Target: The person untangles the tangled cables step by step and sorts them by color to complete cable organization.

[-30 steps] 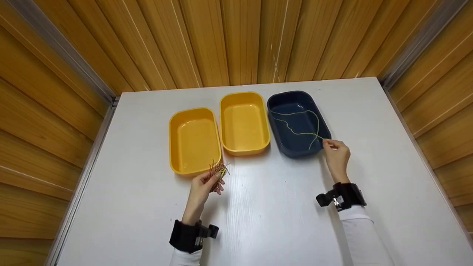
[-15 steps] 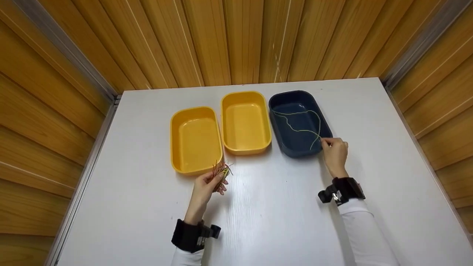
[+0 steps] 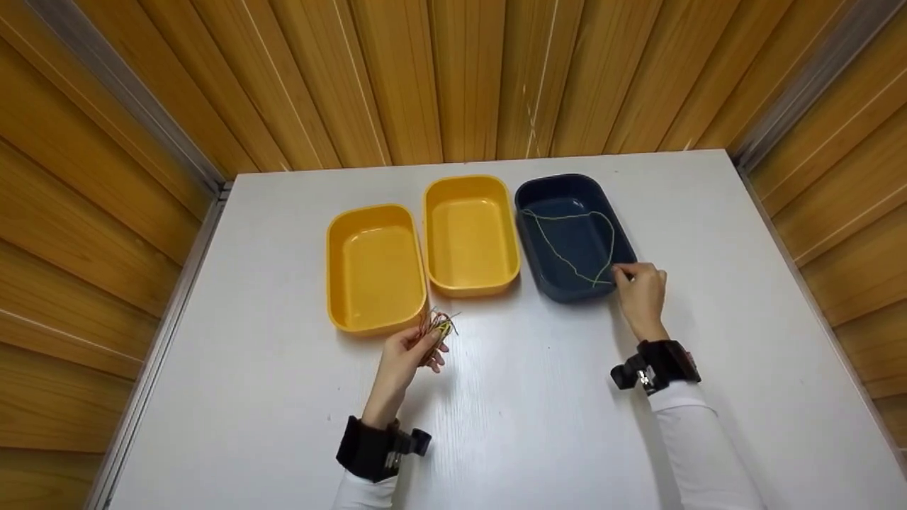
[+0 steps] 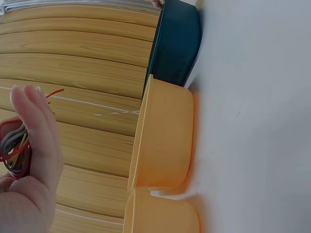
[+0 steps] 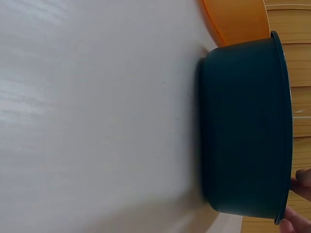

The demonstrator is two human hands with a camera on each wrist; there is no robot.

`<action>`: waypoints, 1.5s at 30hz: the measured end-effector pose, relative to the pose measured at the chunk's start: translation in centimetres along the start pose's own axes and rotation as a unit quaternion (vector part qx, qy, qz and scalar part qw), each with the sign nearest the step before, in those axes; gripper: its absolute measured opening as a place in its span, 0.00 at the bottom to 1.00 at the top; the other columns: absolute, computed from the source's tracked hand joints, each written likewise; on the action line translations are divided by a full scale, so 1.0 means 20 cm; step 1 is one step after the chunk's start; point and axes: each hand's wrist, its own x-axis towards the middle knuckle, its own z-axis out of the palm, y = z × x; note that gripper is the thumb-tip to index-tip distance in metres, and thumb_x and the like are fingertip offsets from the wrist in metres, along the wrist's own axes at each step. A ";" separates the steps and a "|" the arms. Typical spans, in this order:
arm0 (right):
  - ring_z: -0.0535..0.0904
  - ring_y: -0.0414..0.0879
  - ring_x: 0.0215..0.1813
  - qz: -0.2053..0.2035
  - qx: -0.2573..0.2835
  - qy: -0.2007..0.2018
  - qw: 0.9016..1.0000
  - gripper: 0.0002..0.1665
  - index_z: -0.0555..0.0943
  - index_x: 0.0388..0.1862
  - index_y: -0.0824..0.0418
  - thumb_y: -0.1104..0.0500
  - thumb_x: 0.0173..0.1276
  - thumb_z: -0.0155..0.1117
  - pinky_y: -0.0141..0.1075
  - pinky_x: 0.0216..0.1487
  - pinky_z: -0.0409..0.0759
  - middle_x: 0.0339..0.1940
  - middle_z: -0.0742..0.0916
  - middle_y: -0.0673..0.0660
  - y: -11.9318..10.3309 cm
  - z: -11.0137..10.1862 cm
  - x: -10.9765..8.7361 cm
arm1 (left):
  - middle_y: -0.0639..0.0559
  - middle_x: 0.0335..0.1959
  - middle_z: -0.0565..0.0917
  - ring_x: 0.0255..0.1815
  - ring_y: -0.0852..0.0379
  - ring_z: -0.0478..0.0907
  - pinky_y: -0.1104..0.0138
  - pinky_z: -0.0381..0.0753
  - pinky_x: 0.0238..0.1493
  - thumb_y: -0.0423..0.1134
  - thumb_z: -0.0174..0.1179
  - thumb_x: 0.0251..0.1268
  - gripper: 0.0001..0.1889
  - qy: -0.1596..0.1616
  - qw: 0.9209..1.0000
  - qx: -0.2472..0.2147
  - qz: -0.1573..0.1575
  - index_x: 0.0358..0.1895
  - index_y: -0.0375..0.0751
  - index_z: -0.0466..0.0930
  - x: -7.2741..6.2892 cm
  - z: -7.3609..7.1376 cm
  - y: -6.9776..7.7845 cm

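My left hand [image 3: 411, 350] grips a bundle of thin wires [image 3: 438, 327] in red, grey and yellow in front of the left yellow bin. In the left wrist view the coiled wires [image 4: 17, 148] sit against the palm, with loose ends sticking out. My right hand [image 3: 643, 297] is at the near right corner of the dark blue bin [image 3: 577, 292], its fingertips right at the rim. Inside that bin lies a thin yellow-green wire [image 3: 556, 249] in a loose loop, one end just below those fingertips. In the right wrist view the fingers [image 5: 295, 224] show beside the rim, slightly apart.
Two yellow bins, a left one [image 3: 375, 276] and a middle one [image 3: 470, 248], stand left of the blue bin with nothing inside them. All three are close together on a white table [image 3: 510, 425]. Wood-look panels [image 3: 468, 78] rise behind and at both sides.
The yellow-green wire strand has dropped from the right fingertips into the blue bin. The right hand has stayed near the rim. My left hand has shifted slightly right with its wires.
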 end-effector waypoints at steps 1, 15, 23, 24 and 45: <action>0.74 0.60 0.33 -0.002 0.001 0.002 1.000 0.07 0.82 0.29 0.74 0.69 0.55 0.62 0.46 0.38 0.62 0.27 0.82 0.69 0.00 0.00 0.00 | 0.43 0.22 0.80 0.17 0.59 0.75 0.71 0.78 0.19 0.31 0.53 0.61 0.11 -0.002 1.000 -0.001 0.001 0.38 0.21 0.73 0.00 0.00 0.00; 0.68 0.58 0.38 -0.009 0.057 0.022 0.998 0.09 0.81 0.35 0.74 0.68 0.56 0.62 0.40 0.36 0.62 0.35 0.81 0.68 -0.14 -0.09 -0.05 | 0.47 0.21 0.79 0.17 0.59 0.75 0.72 0.78 0.18 0.30 0.52 0.61 0.11 -0.027 0.999 -0.007 0.021 0.38 0.21 0.73 0.02 0.06 0.03; 0.69 0.53 0.36 -0.054 0.101 0.027 0.993 0.08 0.82 0.33 0.73 0.69 0.54 0.64 0.33 0.34 0.62 0.34 0.81 0.66 -0.24 -0.11 -0.09 | 0.47 0.22 0.80 0.18 0.60 0.75 0.73 0.77 0.20 0.31 0.53 0.61 0.11 -0.031 0.999 0.002 0.017 0.39 0.22 0.74 0.03 0.10 0.05; 0.69 0.52 0.36 -0.059 0.107 0.025 0.992 0.08 0.82 0.33 0.72 0.69 0.54 0.64 0.32 0.34 0.62 0.35 0.81 0.65 -0.26 -0.11 -0.10 | 0.47 0.22 0.80 0.19 0.60 0.75 0.73 0.77 0.20 0.31 0.53 0.61 0.11 -0.031 0.999 0.006 0.019 0.39 0.22 0.74 0.03 0.10 0.05; 0.70 0.35 0.38 -0.056 0.185 -0.046 0.980 0.07 0.83 0.33 0.66 0.67 0.53 0.65 0.26 0.32 0.70 0.33 0.82 0.57 -0.50 -0.07 -0.27 | 0.48 0.22 0.80 0.19 0.61 0.74 0.74 0.77 0.21 0.30 0.52 0.61 0.11 -0.057 0.998 0.000 0.024 0.40 0.21 0.73 0.05 0.19 0.08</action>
